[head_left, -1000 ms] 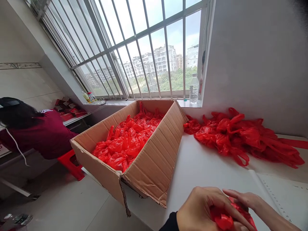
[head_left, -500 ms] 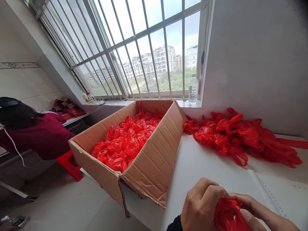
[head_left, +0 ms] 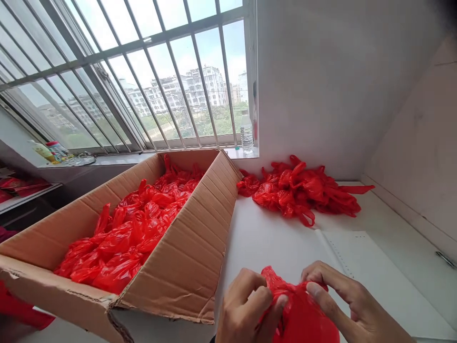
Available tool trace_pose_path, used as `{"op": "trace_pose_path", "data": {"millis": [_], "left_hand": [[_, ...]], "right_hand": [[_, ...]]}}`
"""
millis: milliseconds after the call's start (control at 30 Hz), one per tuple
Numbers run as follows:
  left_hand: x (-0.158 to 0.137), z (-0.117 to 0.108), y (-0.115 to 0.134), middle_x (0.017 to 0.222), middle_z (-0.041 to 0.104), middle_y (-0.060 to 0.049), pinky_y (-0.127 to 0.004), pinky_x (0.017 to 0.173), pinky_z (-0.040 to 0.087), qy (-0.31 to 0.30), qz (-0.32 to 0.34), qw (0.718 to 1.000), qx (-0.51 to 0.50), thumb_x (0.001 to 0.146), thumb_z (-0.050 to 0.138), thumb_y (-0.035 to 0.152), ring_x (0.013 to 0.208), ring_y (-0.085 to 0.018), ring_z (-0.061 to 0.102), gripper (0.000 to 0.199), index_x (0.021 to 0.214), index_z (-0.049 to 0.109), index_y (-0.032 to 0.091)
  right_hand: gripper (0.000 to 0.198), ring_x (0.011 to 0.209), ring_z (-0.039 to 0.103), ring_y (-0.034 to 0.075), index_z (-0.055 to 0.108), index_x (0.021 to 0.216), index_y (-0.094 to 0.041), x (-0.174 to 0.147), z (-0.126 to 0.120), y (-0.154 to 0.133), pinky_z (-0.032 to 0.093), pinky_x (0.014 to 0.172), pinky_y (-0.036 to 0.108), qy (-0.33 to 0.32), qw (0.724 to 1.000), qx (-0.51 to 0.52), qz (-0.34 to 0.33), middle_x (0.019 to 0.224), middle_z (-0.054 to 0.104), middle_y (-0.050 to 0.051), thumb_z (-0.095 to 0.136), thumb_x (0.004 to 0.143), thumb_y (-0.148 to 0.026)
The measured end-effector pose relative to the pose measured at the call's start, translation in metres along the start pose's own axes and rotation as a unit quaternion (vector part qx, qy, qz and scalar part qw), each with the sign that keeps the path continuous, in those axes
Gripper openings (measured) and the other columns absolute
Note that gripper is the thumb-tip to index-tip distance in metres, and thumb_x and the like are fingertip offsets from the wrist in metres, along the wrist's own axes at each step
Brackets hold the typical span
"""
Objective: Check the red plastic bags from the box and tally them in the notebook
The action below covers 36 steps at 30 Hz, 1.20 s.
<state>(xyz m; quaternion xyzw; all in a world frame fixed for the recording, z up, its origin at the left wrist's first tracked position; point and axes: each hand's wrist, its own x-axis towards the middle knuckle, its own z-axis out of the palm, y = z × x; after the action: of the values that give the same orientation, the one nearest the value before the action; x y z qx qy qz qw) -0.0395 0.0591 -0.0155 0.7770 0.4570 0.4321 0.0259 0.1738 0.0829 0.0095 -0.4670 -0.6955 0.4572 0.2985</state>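
A red plastic bag [head_left: 303, 317] is stretched between my two hands at the lower right, above the white table. My left hand [head_left: 246, 305] pinches its gathered top on the left side, fingers curled into the plastic. On the other side, my right hand [head_left: 342, 297] grips the bag's edge between thumb and fingers. The bag's lower part runs out of the picture, so its contents, if any, cannot be made out. Left of my hands stands an open cardboard box [head_left: 182, 257] filled with knotted-looking red plastic bags [head_left: 132, 238].
A heap of loose red plastic bags [head_left: 303, 186] lies against the wall. An open notebook [head_left: 378, 262] rests on the white table [head_left: 264, 233]. On the sill of the barred window stand a water bottle [head_left: 246, 131] and small containers [head_left: 53, 151].
My view has swung right, and the co-worker at the left has mostly left the picture. My hands have moved apart, spreading the red bag wider between them.
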Motion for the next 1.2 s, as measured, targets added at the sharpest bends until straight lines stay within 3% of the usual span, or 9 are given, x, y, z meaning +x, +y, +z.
{"op": "trace_pose_path", "data": {"millis": [167, 367, 433, 500, 600, 700, 867, 1067, 1200], "left_hand": [[-0.031, 0.003, -0.018, 0.069, 0.051, 0.0, -0.021, 0.055, 0.036, 0.019, -0.032, 0.999, 0.029, 0.097, 0.05, 0.016, 0.063, -0.012, 0.049, 0.028, 0.071, 0.045, 0.021], [-0.049, 0.012, -0.023, 0.067, 0.05, 0.002, -0.021, 0.055, 0.04, 0.058, -0.141, 0.988, -0.032, 0.099, 0.053, 0.027, 0.057, -0.01, 0.048, 0.031, 0.069, 0.046, 0.021], [-0.047, 0.022, -0.018, 0.085, 0.063, -0.004, -0.026, 0.069, 0.052, 0.076, -0.169, 0.979, -0.085, 0.097, 0.056, 0.039, 0.074, -0.015, 0.063, 0.025, 0.079, 0.052, 0.021], [-0.045, 0.038, -0.015, 0.117, 0.067, -0.012, -0.037, 0.089, 0.057, 0.079, -0.194, 0.969, -0.132, 0.094, 0.057, 0.052, 0.106, -0.024, 0.068, 0.034, 0.11, 0.056, 0.022], [-0.049, 0.064, -0.016, 0.143, 0.056, -0.018, -0.045, 0.105, 0.052, 0.041, -0.191, 0.969, -0.15, 0.097, 0.048, 0.058, 0.133, -0.029, 0.056, 0.066, 0.15, 0.034, 0.021], [-0.058, 0.082, -0.024, 0.15, 0.052, -0.015, -0.049, 0.114, 0.044, 0.003, -0.137, 0.985, -0.101, 0.102, 0.038, 0.053, 0.142, -0.03, 0.046, 0.061, 0.155, 0.035, 0.023], [-0.062, 0.087, -0.033, 0.145, 0.06, -0.01, -0.05, 0.117, 0.041, -0.015, -0.101, 0.994, -0.044, 0.104, 0.029, 0.053, 0.138, -0.028, 0.051, 0.057, 0.151, 0.047, 0.025], [-0.045, 0.071, -0.032, 0.132, 0.07, -0.006, -0.045, 0.108, 0.049, 0.06, -0.154, 0.985, -0.054, 0.107, 0.021, 0.036, 0.128, -0.024, 0.059, 0.053, 0.135, 0.064, 0.025], [-0.053, 0.063, -0.05, 0.124, 0.074, -0.004, -0.044, 0.114, 0.041, 0.08, -0.116, 0.989, 0.044, 0.105, 0.025, 0.027, 0.121, -0.022, 0.064, 0.05, 0.133, 0.066, 0.025]], "right_hand": [[0.046, 0.066, 0.049, 0.017, 0.056, 0.078, -0.026, -0.001, -0.018, 0.024, 0.029, 0.052, 0.029, 0.059, 0.997, -0.057, 0.009, 0.08, 0.061, -0.002, 0.035, 0.101, -0.059], [0.045, 0.076, 0.057, 0.019, 0.063, 0.08, -0.026, 0.0, -0.025, 0.048, 0.047, 0.061, 0.025, 0.113, 0.993, -0.023, 0.039, 0.088, 0.066, 0.001, 0.046, 0.097, -0.063], [0.043, 0.097, 0.063, 0.024, 0.067, 0.089, -0.025, 0.0, -0.015, 0.046, 0.054, 0.076, 0.028, 0.134, 0.99, 0.036, 0.04, 0.108, 0.069, 0.005, 0.048, 0.096, -0.064], [0.044, 0.116, 0.061, 0.028, 0.067, 0.104, -0.026, 0.0, -0.003, 0.044, 0.055, 0.091, 0.033, 0.123, 0.988, 0.084, 0.044, 0.129, 0.064, 0.008, 0.047, 0.097, -0.064], [0.045, 0.127, 0.056, 0.028, 0.06, 0.125, -0.028, 0.001, 0.015, 0.049, 0.05, 0.104, 0.039, 0.052, 0.993, 0.1, 0.034, 0.143, 0.056, 0.01, 0.043, 0.1, -0.061], [0.043, 0.127, 0.057, 0.026, 0.055, 0.132, -0.027, 0.002, 0.031, 0.061, 0.05, 0.105, 0.039, 0.027, 0.995, 0.094, 0.001, 0.143, 0.057, 0.01, 0.042, 0.102, -0.056], [0.036, 0.126, 0.058, 0.025, 0.064, 0.117, -0.028, 0.002, 0.047, 0.066, 0.047, 0.107, 0.035, 0.114, 0.987, 0.113, -0.02, 0.136, 0.062, 0.008, 0.048, 0.1, -0.055], [0.041, 0.098, 0.068, 0.025, 0.065, 0.091, -0.025, 0.004, 0.03, 0.049, 0.058, 0.079, 0.03, 0.113, 0.951, 0.281, 0.061, 0.112, 0.071, 0.006, 0.049, 0.097, -0.062], [0.04, 0.104, 0.063, 0.026, 0.063, 0.08, -0.023, 0.007, 0.015, 0.059, 0.051, 0.098, 0.036, 0.119, 0.941, 0.307, 0.071, 0.106, 0.071, 0.007, 0.055, 0.095, -0.06]]}}
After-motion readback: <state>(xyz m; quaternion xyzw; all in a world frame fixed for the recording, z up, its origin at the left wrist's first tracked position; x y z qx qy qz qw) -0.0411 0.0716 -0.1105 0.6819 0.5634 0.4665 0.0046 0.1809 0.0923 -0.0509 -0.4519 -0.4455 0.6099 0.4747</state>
